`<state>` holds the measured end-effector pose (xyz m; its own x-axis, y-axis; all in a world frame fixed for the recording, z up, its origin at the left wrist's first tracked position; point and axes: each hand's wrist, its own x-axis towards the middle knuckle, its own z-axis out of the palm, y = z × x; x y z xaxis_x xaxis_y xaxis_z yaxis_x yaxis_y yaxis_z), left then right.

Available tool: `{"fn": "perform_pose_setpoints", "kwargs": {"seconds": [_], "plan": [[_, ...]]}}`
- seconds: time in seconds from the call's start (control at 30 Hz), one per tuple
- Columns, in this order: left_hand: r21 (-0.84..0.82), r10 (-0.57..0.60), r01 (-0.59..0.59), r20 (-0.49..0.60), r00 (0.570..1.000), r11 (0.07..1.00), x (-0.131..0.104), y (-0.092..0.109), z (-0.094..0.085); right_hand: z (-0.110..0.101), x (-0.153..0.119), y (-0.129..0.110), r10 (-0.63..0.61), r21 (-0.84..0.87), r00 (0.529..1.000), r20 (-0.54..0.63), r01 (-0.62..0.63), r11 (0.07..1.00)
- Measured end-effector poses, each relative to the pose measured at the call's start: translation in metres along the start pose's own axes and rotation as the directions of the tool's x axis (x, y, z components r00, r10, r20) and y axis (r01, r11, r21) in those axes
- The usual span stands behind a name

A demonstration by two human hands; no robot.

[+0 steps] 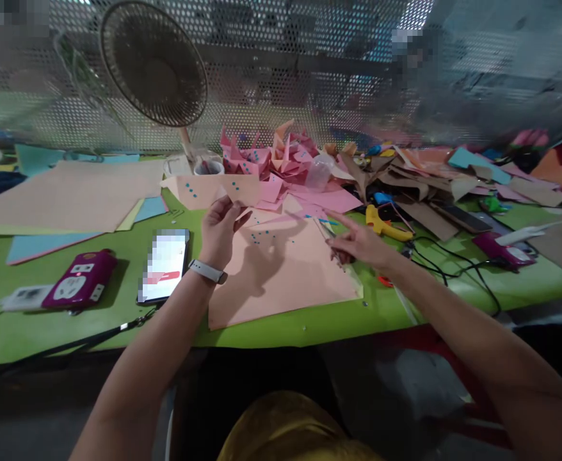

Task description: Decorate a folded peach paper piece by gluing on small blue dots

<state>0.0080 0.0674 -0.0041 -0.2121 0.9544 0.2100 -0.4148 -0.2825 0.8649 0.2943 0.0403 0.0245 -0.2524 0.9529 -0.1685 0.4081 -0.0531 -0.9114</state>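
Observation:
My left hand point(221, 227), a watch on its wrist, is pinched at the lower edge of a folded peach paper piece point(181, 194) with blue dots. How much of that paper its fingers hold is partly hidden. Below lies a large peach sheet point(281, 282) with small blue dots near its top edge, over a yellowish sheet. Above its right side, my right hand point(355, 243) has the index finger stretched out and the other fingers curled around a slim metal tool point(337, 256), probably scissors; blur hides its exact kind.
A phone point(166, 266) and a magenta power box point(80, 278) lie left, near stacked paper sheets point(70, 192). Behind are a fan point(153, 64), a white cup point(208, 168) and folded pink papers point(281, 160). A yellow glue gun point(386, 225), black cables point(447, 272) and brown scraps point(425, 214) lie right.

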Motion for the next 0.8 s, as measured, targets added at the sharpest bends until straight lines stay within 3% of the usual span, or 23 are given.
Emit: {"fn": "perform_pose_setpoints", "kwargs": {"seconds": [0.1, 0.17, 0.4, 0.47, 0.57, 0.67, 0.8], "plan": [[-0.005, 0.008, -0.008, -0.002, 1.000, 1.000, 0.001, 0.002, -0.002, 0.005, 0.003, -0.014, -0.052, 0.317, 0.997, 0.052, 0.033, 0.948], [-0.015, 0.004, -0.004, -0.005, 1.000, 1.000, 0.002, 0.002, -0.002, 0.015, 0.005, -0.023, -0.120, 0.408, 0.989, 0.082, 0.076, 0.910], [-0.030, -0.024, 0.023, -0.015, 1.000, 0.999, 0.002, -0.002, -0.005, 0.068, 0.018, -0.023, -0.240, 0.219, 0.970, 0.036, 0.226, 0.949], [-0.035, -0.024, 0.023, -0.010, 1.000, 0.999, 0.002, -0.002, -0.005, 0.076, 0.023, -0.019, -0.272, 0.169, 0.957, 0.103, 0.252, 0.953], [-0.045, -0.030, 0.029, -0.009, 1.000, 0.999, 0.002, -0.002, -0.004, 0.077, 0.028, -0.017, -0.309, -0.017, 0.929, 0.204, 0.319, 0.948], [-0.054, -0.034, 0.033, -0.017, 0.999, 0.998, 0.001, -0.002, -0.003, 0.072, 0.033, -0.019, -0.337, -0.182, 0.915, 0.221, 0.378, 0.908], [-0.028, -0.057, 0.057, -0.028, 0.998, 0.998, 0.001, -0.003, -0.003, 0.064, 0.048, -0.021, -0.265, -0.092, 0.942, 0.204, 0.288, 0.953]]}}
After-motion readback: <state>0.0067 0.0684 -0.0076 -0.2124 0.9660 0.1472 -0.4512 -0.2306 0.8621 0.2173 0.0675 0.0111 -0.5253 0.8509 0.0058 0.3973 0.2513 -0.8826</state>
